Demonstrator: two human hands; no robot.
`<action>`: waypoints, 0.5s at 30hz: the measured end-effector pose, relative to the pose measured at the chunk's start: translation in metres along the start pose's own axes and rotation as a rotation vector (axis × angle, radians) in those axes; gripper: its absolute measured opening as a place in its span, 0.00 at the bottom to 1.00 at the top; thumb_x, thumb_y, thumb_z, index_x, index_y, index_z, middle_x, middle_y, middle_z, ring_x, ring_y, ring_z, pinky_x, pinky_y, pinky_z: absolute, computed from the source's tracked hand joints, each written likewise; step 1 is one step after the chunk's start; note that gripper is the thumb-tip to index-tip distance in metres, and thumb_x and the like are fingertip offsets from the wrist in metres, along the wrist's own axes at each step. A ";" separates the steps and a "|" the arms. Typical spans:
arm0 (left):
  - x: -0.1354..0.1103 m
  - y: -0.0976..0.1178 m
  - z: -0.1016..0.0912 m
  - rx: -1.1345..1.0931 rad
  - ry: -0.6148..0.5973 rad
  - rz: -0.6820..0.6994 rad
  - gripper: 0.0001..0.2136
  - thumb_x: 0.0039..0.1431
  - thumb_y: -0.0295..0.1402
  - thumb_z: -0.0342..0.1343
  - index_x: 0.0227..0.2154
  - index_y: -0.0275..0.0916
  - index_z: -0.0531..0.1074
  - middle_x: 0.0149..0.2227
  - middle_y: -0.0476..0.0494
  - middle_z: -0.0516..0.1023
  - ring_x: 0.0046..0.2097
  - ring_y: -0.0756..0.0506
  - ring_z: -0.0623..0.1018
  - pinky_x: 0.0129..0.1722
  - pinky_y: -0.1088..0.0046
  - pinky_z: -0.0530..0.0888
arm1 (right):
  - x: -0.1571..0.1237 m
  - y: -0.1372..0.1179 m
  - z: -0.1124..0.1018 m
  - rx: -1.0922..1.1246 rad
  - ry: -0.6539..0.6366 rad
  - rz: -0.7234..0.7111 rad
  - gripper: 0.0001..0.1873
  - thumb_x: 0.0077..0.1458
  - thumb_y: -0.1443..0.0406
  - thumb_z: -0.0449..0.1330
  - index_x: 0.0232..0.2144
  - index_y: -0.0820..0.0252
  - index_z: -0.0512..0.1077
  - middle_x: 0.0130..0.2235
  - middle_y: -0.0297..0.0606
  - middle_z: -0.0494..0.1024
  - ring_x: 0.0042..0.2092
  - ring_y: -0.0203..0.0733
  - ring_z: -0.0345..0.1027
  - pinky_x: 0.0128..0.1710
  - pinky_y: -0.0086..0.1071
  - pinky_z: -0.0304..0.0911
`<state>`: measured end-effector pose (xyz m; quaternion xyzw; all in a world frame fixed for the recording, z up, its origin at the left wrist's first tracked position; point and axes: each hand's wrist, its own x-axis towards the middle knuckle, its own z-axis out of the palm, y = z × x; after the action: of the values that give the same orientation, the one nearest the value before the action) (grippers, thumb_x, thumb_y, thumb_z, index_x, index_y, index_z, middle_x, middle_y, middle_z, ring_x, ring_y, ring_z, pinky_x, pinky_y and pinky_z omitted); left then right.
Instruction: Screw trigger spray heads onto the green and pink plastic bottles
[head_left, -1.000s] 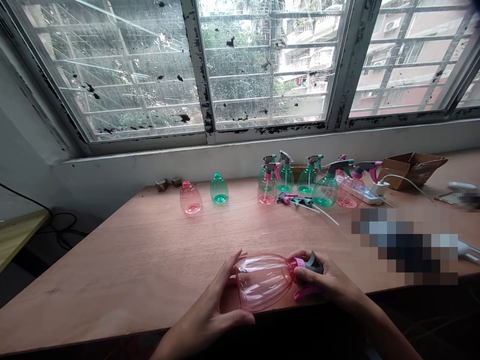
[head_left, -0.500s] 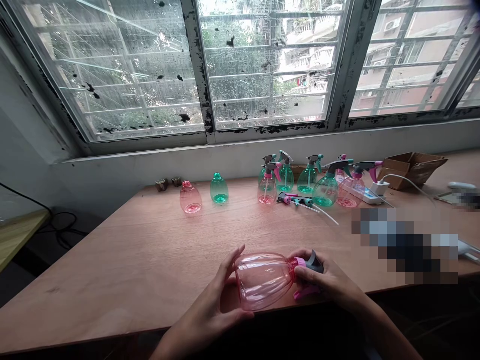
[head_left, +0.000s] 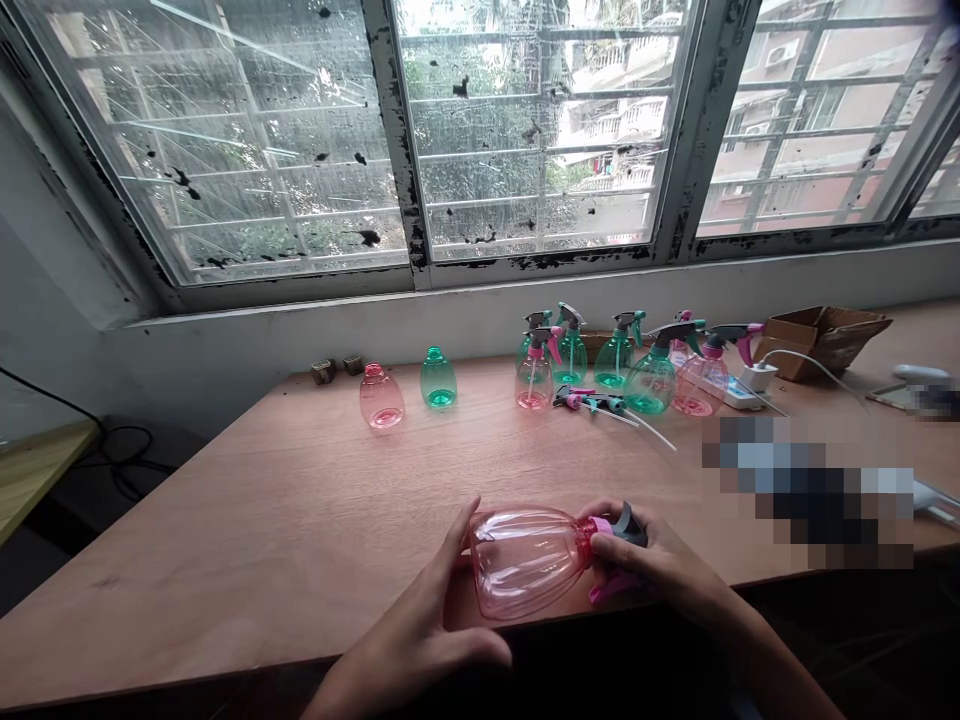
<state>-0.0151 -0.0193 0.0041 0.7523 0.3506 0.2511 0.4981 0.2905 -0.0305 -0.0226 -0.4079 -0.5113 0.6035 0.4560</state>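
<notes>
A clear pink spray bottle lies sideways over the table's front edge, its base to the left. At its neck, my right hand is closed around the pink collar and grey-and-pink spray head. My left hand is spread around the base end. Its fingertips reach the base's upper edge, while the thumb stands off below the bottle. Whether the hidden fingers touch the base, I cannot tell. Further back stand a headless pink bottle and a headless green bottle.
Several green and pink spray bottles with heads stand at the back right. Loose spray heads with tubes lie before them. Beyond are a power strip and an open cardboard box. A blurred patch covers the right side.
My left thumb has come away from the bottle and dropped lower, and the left hand has opened wider. The bottle and my right hand have hardly moved.
</notes>
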 end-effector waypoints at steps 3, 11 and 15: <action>-0.002 0.003 -0.002 -0.030 0.005 -0.019 0.41 0.63 0.43 0.60 0.70 0.53 0.39 0.73 0.47 0.42 0.72 0.35 0.47 0.70 0.51 0.47 | -0.001 -0.004 0.001 -0.019 0.005 -0.002 0.20 0.53 0.53 0.69 0.41 0.60 0.73 0.26 0.32 0.79 0.27 0.41 0.74 0.32 0.39 0.77; -0.002 0.015 0.001 0.029 0.048 -0.055 0.42 0.57 0.36 0.67 0.68 0.59 0.47 0.73 0.51 0.47 0.70 0.34 0.55 0.69 0.53 0.55 | -0.001 -0.006 0.003 -0.010 0.034 -0.004 0.22 0.53 0.52 0.68 0.41 0.61 0.72 0.25 0.33 0.79 0.26 0.41 0.73 0.31 0.40 0.76; -0.002 0.009 0.002 0.032 0.039 -0.014 0.42 0.59 0.34 0.65 0.69 0.60 0.44 0.73 0.52 0.45 0.71 0.35 0.52 0.70 0.51 0.50 | 0.002 -0.003 0.002 -0.001 0.035 -0.004 0.22 0.51 0.51 0.69 0.40 0.61 0.72 0.24 0.33 0.79 0.25 0.41 0.73 0.30 0.39 0.76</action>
<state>-0.0122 -0.0239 0.0121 0.7528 0.3696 0.2565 0.4806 0.2885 -0.0291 -0.0195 -0.4173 -0.5044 0.5953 0.4659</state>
